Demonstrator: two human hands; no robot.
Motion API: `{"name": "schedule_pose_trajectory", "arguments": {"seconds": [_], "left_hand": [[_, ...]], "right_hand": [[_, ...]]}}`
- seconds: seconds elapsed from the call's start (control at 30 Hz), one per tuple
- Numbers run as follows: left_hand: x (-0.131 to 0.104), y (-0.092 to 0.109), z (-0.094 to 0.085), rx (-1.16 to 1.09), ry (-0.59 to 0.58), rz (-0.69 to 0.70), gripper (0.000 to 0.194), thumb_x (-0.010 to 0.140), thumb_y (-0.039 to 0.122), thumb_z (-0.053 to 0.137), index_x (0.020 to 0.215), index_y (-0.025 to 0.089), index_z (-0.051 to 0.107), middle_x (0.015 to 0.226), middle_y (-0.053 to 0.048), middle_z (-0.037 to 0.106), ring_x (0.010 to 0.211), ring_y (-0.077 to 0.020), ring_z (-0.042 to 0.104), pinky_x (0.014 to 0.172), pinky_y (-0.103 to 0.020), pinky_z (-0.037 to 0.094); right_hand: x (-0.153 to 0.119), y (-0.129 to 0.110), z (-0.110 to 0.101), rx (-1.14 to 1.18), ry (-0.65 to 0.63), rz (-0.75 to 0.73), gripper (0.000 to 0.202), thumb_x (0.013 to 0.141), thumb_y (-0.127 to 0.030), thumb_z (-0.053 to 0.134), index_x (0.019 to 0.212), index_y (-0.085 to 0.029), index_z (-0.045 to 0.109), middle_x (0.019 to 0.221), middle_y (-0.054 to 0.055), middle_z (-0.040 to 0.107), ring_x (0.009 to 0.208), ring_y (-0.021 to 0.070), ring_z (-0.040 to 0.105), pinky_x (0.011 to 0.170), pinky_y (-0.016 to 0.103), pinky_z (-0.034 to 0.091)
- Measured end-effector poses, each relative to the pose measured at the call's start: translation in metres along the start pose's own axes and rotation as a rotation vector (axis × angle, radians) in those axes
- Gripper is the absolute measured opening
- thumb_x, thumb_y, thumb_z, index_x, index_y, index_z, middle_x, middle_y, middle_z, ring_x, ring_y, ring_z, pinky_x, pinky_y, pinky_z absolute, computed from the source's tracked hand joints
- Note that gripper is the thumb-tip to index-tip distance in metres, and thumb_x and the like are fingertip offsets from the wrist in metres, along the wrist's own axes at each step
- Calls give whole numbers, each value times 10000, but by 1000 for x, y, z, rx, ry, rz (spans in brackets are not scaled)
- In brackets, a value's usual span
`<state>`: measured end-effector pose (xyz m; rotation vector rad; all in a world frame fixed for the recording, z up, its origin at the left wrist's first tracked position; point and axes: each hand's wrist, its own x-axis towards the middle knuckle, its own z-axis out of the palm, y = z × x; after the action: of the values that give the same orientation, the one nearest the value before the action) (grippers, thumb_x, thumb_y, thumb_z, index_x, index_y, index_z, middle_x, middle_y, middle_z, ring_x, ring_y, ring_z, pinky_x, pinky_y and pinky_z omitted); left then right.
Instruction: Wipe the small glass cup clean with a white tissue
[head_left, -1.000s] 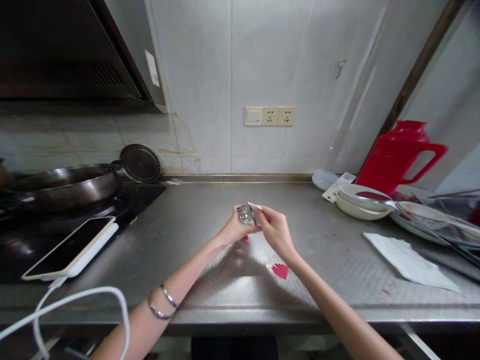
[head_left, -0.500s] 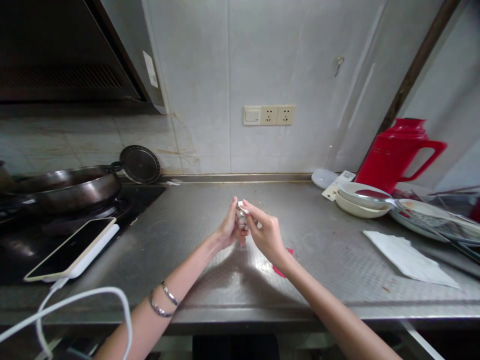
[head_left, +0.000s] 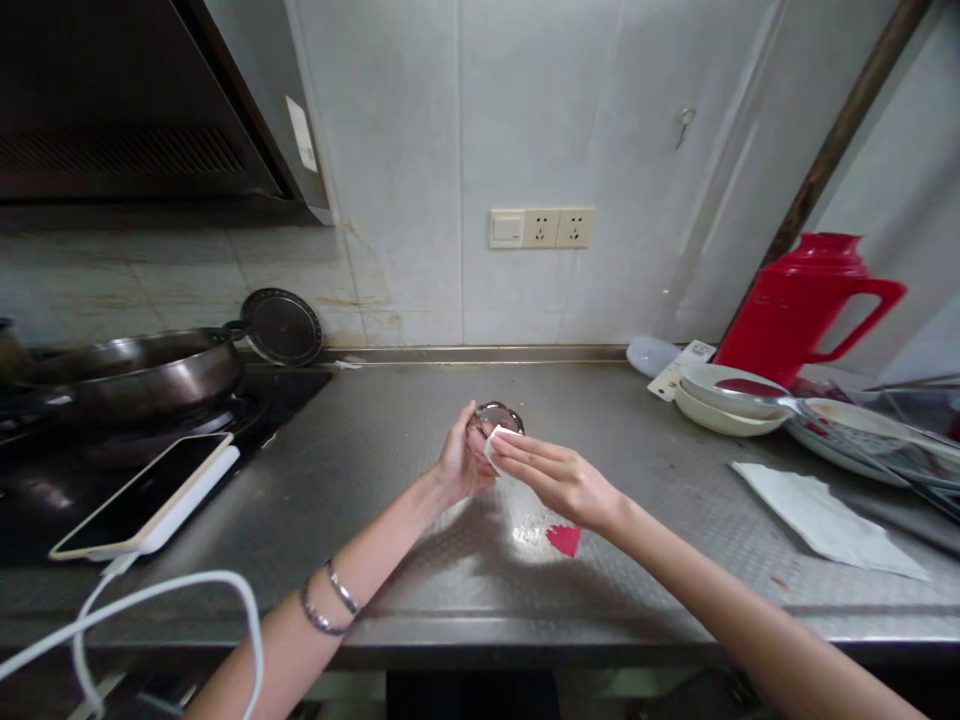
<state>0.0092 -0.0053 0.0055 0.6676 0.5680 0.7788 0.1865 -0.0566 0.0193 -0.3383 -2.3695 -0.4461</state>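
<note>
Pan (head_left: 142, 370): on the stove (head_left: 300, 392), far left.
Phone (head_left: 146, 495): tilted, against a white block (head_left: 191, 500).
Left hand (head_left: 457, 460): its grip cups the left side of the glass (head_left: 504, 412), the nearer hand to it (some fingers are hidden).
Glass: between the hands, above the surface (head_left: 360, 490), round mouth turned up; no clear long axis.
Tissue (head_left: 491, 440): white, at the glass's near rim.
Right hand (head_left: 562, 475): fingers together, its grip pressing the tissue, thumb unseen; the glass lies left of and slightly beyond the fingertips.
Scrap (head_left: 564, 540): red, on the surface, nearer the body than the right hand.
Bowls (head_left: 727, 418): stacked by the flask (head_left: 810, 305).
Napkin (head_left: 825, 520): flat, far right.
</note>
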Motion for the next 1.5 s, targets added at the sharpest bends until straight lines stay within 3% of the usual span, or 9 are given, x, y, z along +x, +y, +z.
{"name": "schedule_pose_trajectory", "arguments": {"seconds": [0.17, 0.3, 0.47, 0.6, 0.8, 0.97, 1.07, 1.27, 1.5], "left_hand": [[-1, 4, 1, -13, -122, -110, 579, 778, 658, 434, 886, 116, 610, 480, 18, 466, 322, -45, 311, 312, -142, 111], [-3, 9, 0, 34, -214, -291, 618, 781, 688, 378, 888, 124, 607, 447, 20, 441, 292, -45, 265, 296, -136, 96], [-4, 16, -4, 198, -285, -383, 632, 770, 713, 349, 984, 166, 582, 609, -67, 609, 325, -96, 404, 288, -147, 166], [-5, 26, -3, 393, -367, -454, 685, 758, 751, 305, 1050, 183, 551, 691, -114, 653, 276, -61, 301, 277, -152, 95], [-9, 32, 0, 542, -328, -346, 758, 736, 784, 292, 1056, 152, 561, 672, -117, 651, 297, -49, 270, 297, -161, 90], [-5, 24, 3, 539, -232, -300, 777, 690, 817, 306, 924, 138, 602, 639, -115, 645, 281, -47, 261, 295, -177, 109], [-2, 21, 3, 517, -232, -279, 775, 691, 803, 317, 915, 125, 617, 609, -105, 634, 282, -52, 265, 295, -182, 122], [-2, 20, 2, 479, -266, -243, 805, 697, 804, 291, 890, 97, 624, 620, -118, 632, 276, -51, 251, 287, -191, 110], [4, 5, 9, 269, -87, -83, 786, 731, 781, 209, 807, 106, 604, 616, -93, 618, 307, -43, 239, 314, -189, 69]], "right_hand": [[-3, 4, -17, -13, -82, -111, 400, 931, -95, 400, 1329, -74, 427, 1278, 151, 566, 1328, 221, 340, 1051, 393, 435], [-8, 6, -24, 8, -115, -145, 362, 937, -99, 379, 1281, -103, 489, 1260, 119, 587, 1311, 207, 372, 1055, 392, 431], [-14, 6, -34, 11, -154, -172, 351, 911, -80, 423, 1248, -87, 521, 1262, 138, 581, 1305, 213, 383, 1056, 396, 426], [-22, 12, -40, 20, -155, -135, 371, 902, -85, 437, 1259, -129, 524, 1244, 121, 598, 1287, 209, 412, 1035, 388, 448], [-30, 24, -41, 22, 1, 154, 429, 892, -56, 400, 1283, -187, 520, 1237, 91, 609, 1215, 194, 509, 1011, 373, 476], [1, 16, -27, 139, 260, 470, 329, 909, -141, 408, 1131, -217, 638, 1146, 77, 666, 1063, 197, 629, 906, 350, 536], [18, 12, -19, 253, 214, 576, 299, 906, -181, 428, 1108, -204, 647, 1115, 81, 681, 983, 195, 667, 825, 301, 550], [22, 14, -9, 293, 131, 549, 337, 914, -190, 377, 1142, -222, 623, 1106, 72, 687, 953, 164, 670, 783, 248, 524], [18, 13, 4, 195, 216, 730, 319, 921, -231, 385, 1099, -182, 646, 841, 63, 722, 697, 146, 661, 636, 209, 469]]}}
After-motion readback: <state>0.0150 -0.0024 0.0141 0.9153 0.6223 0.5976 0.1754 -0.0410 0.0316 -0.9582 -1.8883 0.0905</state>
